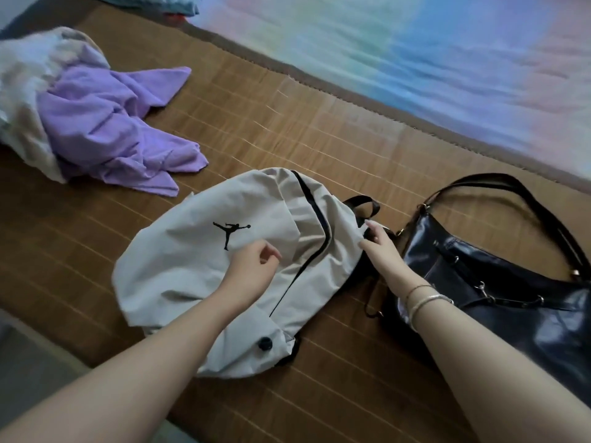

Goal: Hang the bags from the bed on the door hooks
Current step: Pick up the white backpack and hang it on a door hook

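A cream backpack (192, 266) with a black zip and a small black logo lies flat on the bamboo mat of the bed (287, 123). Its black top handle (364, 204) sticks out at its far right. Beside it on the right lies a shiny black shoulder bag (499, 282) with a long dark strap. My left hand (252, 270) hovers over the backpack's front, fingers loosely curled and holding nothing. My right hand (380, 247) pinches the backpack's fabric at its top edge, just below the handle. No door or hooks are in view.
A purple garment (118, 129) and a pale bundle of cloth (25, 91) lie at the left on the mat. A pastel bedsheet (415, 49) covers the far side. The bed's near edge (48, 353) runs along the lower left.
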`<control>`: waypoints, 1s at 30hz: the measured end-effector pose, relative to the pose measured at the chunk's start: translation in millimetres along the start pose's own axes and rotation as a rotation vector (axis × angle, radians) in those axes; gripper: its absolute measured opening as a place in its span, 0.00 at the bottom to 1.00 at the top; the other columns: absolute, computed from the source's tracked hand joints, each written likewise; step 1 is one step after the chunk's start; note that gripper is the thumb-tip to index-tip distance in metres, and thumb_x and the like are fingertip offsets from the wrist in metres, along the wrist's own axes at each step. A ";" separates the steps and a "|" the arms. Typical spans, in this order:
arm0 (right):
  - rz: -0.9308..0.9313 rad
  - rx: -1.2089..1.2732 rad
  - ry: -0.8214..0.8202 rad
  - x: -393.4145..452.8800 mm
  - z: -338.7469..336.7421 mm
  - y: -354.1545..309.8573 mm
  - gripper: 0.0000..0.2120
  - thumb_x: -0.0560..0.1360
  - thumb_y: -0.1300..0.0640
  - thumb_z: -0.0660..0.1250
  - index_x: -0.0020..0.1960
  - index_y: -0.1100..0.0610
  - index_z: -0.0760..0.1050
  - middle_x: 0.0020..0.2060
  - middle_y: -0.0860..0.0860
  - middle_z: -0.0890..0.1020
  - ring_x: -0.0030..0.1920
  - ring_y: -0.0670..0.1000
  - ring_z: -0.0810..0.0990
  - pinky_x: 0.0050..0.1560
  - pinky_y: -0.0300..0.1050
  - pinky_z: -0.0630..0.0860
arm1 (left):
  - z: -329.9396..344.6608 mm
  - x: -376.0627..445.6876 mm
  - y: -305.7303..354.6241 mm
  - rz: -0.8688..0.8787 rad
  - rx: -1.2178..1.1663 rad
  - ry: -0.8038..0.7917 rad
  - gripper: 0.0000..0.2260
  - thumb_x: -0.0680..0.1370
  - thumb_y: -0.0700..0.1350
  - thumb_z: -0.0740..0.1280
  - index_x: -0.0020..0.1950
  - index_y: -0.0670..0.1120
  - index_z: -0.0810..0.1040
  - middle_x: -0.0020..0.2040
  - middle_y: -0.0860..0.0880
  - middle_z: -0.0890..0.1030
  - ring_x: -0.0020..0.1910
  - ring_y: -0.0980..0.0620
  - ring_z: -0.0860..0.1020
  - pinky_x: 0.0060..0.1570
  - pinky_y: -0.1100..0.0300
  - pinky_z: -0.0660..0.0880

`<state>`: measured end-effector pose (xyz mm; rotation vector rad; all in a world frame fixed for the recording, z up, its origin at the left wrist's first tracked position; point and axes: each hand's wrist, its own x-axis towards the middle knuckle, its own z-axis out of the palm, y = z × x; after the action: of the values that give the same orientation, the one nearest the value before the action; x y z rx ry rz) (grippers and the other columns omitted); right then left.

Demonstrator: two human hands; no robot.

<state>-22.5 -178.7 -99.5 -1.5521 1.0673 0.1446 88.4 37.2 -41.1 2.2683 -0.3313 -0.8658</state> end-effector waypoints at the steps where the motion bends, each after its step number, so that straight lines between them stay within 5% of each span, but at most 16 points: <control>1: 0.003 0.025 0.017 8.3 2.0 1.9 0.29 0.73 0.58 0.59 0.73 0.50 0.59 0.70 0.48 0.66 0.65 0.48 0.67 0.62 0.42 0.64 | 1.9 5.4 -3.5 -0.009 0.003 -0.005 0.07 0.75 0.40 0.61 0.43 0.48 0.78 0.44 0.52 0.80 0.40 0.60 0.74 0.34 0.76 0.68; 4: 0.031 0.130 0.055 30.3 10.2 4.9 0.29 0.75 0.57 0.60 0.74 0.52 0.57 0.68 0.50 0.68 0.56 0.43 0.66 0.57 0.39 0.63 | 3.1 16.2 -15.1 -0.034 0.008 -0.013 0.07 0.74 0.40 0.62 0.42 0.48 0.78 0.45 0.50 0.82 0.40 0.60 0.75 0.35 0.78 0.67; 8: 0.072 0.224 0.073 39.3 17.7 5.0 0.29 0.76 0.57 0.60 0.75 0.56 0.57 0.71 0.55 0.66 0.61 0.47 0.67 0.60 0.42 0.64 | -2.1 22.8 -21.9 -0.056 0.036 -0.029 0.08 0.75 0.41 0.62 0.39 0.52 0.77 0.45 0.52 0.81 0.40 0.62 0.75 0.35 0.74 0.66; 10: 0.070 0.268 0.101 35.5 18.0 3.2 0.27 0.75 0.58 0.61 0.73 0.57 0.61 0.71 0.52 0.66 0.68 0.50 0.66 0.64 0.43 0.64 | -4.1 22.8 -20.4 -0.061 0.035 -0.020 0.09 0.74 0.41 0.61 0.38 0.53 0.76 0.44 0.52 0.80 0.40 0.61 0.75 0.34 0.72 0.67; 16: -0.016 0.543 0.112 -9.6 8.3 -27.2 0.15 0.75 0.63 0.59 0.59 0.60 0.77 0.64 0.57 0.77 0.64 0.54 0.74 0.69 0.52 0.68 | -12.2 5.3 11.6 0.006 0.012 -0.007 0.05 0.75 0.41 0.62 0.46 0.48 0.77 0.49 0.49 0.82 0.44 0.53 0.77 0.37 0.69 0.68; 21: -0.071 0.731 -0.069 -77.0 16.7 -77.9 0.10 0.76 0.54 0.61 0.54 0.53 0.77 0.53 0.57 0.80 0.48 0.56 0.82 0.53 0.50 0.77 | -35.5 -32.0 46.4 0.203 -0.011 -0.025 0.22 0.73 0.47 0.67 0.66 0.50 0.67 0.63 0.54 0.73 0.62 0.52 0.72 0.60 0.56 0.70; 23: -0.138 0.729 -0.116 -106.5 20.5 -97.3 0.13 0.76 0.51 0.60 0.59 0.52 0.74 0.56 0.57 0.78 0.47 0.57 0.83 0.49 0.49 0.80 | -47.6 -47.8 58.2 0.285 0.039 -0.012 0.30 0.72 0.50 0.69 0.71 0.51 0.63 0.70 0.52 0.69 0.68 0.50 0.67 0.68 0.50 0.66; 27: -0.249 0.702 -0.201 -173.7 23.7 -135.7 0.17 0.74 0.46 0.61 0.62 0.45 0.72 0.60 0.55 0.77 0.45 0.61 0.84 0.45 0.52 0.81 | -79.0 -76.0 81.6 0.373 0.083 0.009 0.39 0.67 0.56 0.73 0.74 0.52 0.59 0.72 0.50 0.67 0.72 0.45 0.59 0.71 0.48 0.61; 30: -0.333 0.621 -0.170 -227.0 27.3 -163.0 0.18 0.73 0.43 0.60 0.62 0.41 0.71 0.62 0.55 0.75 0.45 0.60 0.85 0.43 0.51 0.81 | -112.3 -100.9 96.7 0.474 0.176 0.039 0.38 0.61 0.62 0.73 0.67 0.54 0.65 0.67 0.49 0.72 0.71 0.45 0.63 0.68 0.45 0.63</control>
<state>-29.0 -51.3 150.6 -1.1024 0.6222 -0.2602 88.2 67.7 135.6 2.2189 -0.9134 -0.5604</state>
